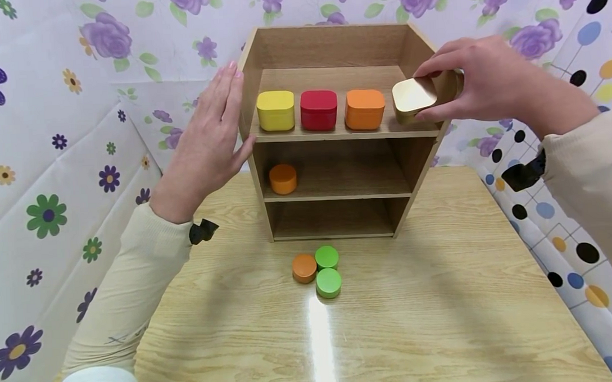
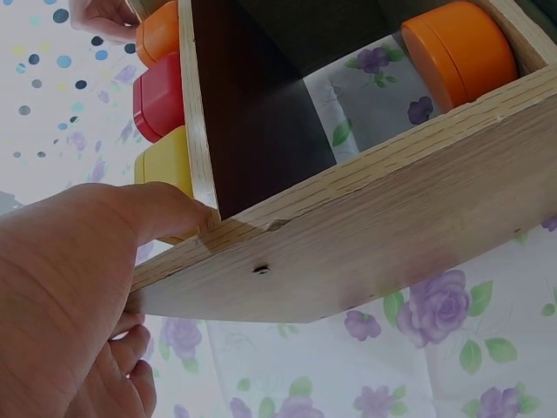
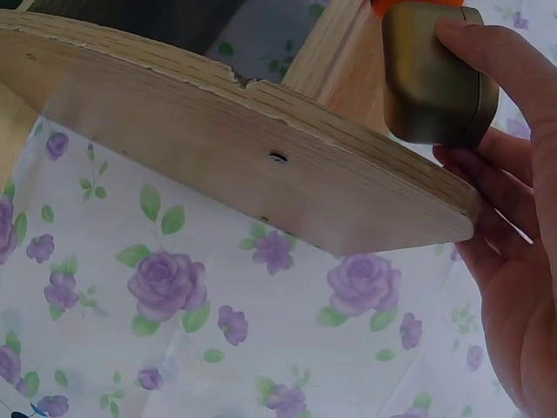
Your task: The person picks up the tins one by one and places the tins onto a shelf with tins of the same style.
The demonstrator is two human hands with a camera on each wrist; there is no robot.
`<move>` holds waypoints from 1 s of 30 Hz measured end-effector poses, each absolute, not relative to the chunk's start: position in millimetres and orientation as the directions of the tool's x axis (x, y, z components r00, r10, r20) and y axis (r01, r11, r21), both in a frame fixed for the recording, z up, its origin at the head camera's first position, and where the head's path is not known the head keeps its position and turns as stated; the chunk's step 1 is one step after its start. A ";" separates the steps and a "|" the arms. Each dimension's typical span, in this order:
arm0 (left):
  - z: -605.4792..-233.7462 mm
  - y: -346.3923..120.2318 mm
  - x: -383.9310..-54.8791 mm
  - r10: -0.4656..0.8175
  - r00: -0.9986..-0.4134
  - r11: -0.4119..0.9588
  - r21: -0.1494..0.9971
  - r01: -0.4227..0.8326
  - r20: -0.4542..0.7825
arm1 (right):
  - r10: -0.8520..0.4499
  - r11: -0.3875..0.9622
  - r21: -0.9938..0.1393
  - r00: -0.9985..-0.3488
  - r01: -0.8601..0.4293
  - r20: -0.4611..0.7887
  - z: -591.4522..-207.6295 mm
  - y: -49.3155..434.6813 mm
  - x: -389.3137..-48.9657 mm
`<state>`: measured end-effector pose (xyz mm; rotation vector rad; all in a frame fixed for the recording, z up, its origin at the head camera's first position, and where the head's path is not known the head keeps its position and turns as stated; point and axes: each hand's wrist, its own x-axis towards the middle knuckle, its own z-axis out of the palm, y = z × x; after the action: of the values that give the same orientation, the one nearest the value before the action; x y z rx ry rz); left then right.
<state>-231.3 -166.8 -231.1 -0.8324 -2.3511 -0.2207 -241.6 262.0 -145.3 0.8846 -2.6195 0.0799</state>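
Note:
My right hand [image 1: 489, 80] holds a small gold lidded box [image 1: 414, 95] between thumb and fingers, at the right end of the top shelf. In the right wrist view the gold box [image 3: 435, 74] is tilted above the side panel's edge. My left hand [image 1: 208, 132] rests along the left side of the wooden shelf unit [image 1: 334, 135], fingers straight, thumb on its front edge. A yellow box [image 1: 275, 111], a red box [image 1: 319, 110] and an orange box [image 1: 365, 109] stand in a row on the top shelf, left of the gold one.
A round orange container [image 1: 282, 179] sits at the left of the middle shelf. On the wooden table [image 1: 417, 322], in front of the unit, a brown-orange round container [image 1: 304, 268] is grouped with two green ones [image 1: 328, 283]. Flower-patterned cloth [image 1: 59, 222] surrounds the table.

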 end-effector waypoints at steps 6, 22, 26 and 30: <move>-232.2 -166.4 -230.9 0.508 -0.604 0.785 -0.043 0.618 0.614 | -0.574 0.796 0.034 -0.737 -0.604 0.356 -151.6 260.6 -247.1; -232.1 -165.7 -231.1 0.513 -0.596 0.784 -0.055 0.618 0.618 | -0.587 0.806 0.086 -0.771 -0.586 0.246 -145.3 256.6 -249.4; -231.7 -165.2 -230.8 0.509 -0.601 0.786 -0.046 0.617 0.616 | -0.597 0.801 0.122 -0.773 -0.586 0.213 -142.4 251.4 -250.1; -231.4 -164.8 -230.8 0.507 -0.602 0.787 -0.045 0.616 0.617 | -0.565 0.825 0.138 -0.807 -0.548 0.172 -140.6 247.9 -250.4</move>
<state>-230.8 -164.8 -231.4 -0.8297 -2.3464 -0.2274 -250.4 247.9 -140.6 0.8651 -2.8017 -0.1208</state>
